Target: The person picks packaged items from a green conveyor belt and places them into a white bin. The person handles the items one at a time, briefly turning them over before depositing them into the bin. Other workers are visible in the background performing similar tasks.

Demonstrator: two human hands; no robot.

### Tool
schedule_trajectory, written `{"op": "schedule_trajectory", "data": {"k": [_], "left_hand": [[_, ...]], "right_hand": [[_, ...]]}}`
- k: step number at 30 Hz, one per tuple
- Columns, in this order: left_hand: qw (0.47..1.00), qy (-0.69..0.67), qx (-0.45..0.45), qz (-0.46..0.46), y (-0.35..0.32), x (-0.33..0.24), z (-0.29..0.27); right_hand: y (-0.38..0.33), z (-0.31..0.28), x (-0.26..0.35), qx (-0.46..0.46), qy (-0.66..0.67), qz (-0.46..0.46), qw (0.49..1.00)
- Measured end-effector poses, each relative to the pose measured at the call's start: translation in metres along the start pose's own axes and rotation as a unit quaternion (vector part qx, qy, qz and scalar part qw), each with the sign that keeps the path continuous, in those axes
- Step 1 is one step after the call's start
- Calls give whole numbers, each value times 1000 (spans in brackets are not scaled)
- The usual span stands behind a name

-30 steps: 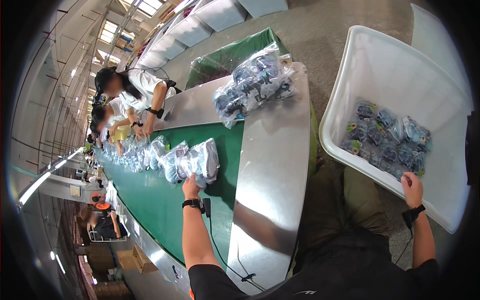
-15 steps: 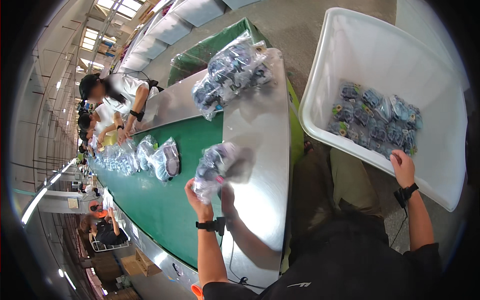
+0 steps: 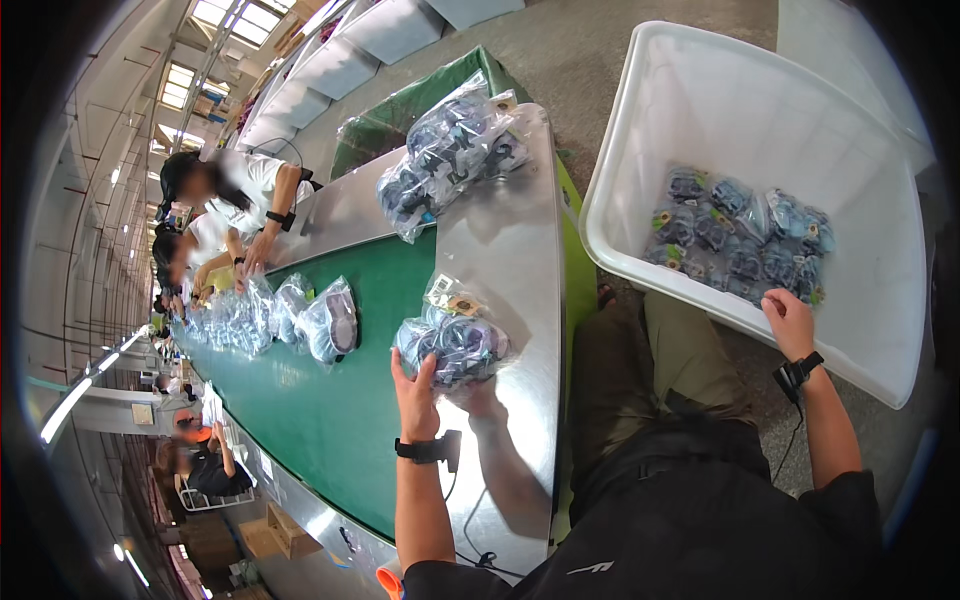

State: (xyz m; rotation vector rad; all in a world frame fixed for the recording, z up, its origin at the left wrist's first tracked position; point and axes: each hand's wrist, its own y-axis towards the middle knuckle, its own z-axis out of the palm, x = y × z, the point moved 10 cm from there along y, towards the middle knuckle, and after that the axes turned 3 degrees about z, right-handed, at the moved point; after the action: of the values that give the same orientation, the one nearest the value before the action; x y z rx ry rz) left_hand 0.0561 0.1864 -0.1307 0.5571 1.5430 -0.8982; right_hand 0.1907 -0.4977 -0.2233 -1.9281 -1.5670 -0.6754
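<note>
My left hand grips the near left side of a clear plastic bag of blue-grey items, which look like shoes. The bag is above the metal table end, beside the green belt, and a tan label shows at its top. At the right, my right hand is at the near rim of a large white bin, its fingers curled over the edge. Several similar bagged items lie on the bin's floor. Part of its grip is hidden.
A pile of filled clear bags sits at the table's far corner. More bagged items line the belt, where people in white shirts work. A green-covered container stands beyond. Another person in black sits across the belt.
The bag in my left hand has turned and moved slightly right; it was blurred and now shows its contents and label. My right hand stays at the bin's rim.
</note>
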Motion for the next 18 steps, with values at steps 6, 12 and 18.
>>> {"op": "schedule_trajectory", "data": {"k": [6,12,18], "left_hand": [[978,-119,127,-115,-36,14,59],[948,-104,256,-159,-106,20,137],[880,0,432,-196,-171,20,209]], "right_hand": [[0,1,17,33,124,-6,992],[-17,28,103,112,219,-101,964],[-102,121,204,573,379,-57,724]]}}
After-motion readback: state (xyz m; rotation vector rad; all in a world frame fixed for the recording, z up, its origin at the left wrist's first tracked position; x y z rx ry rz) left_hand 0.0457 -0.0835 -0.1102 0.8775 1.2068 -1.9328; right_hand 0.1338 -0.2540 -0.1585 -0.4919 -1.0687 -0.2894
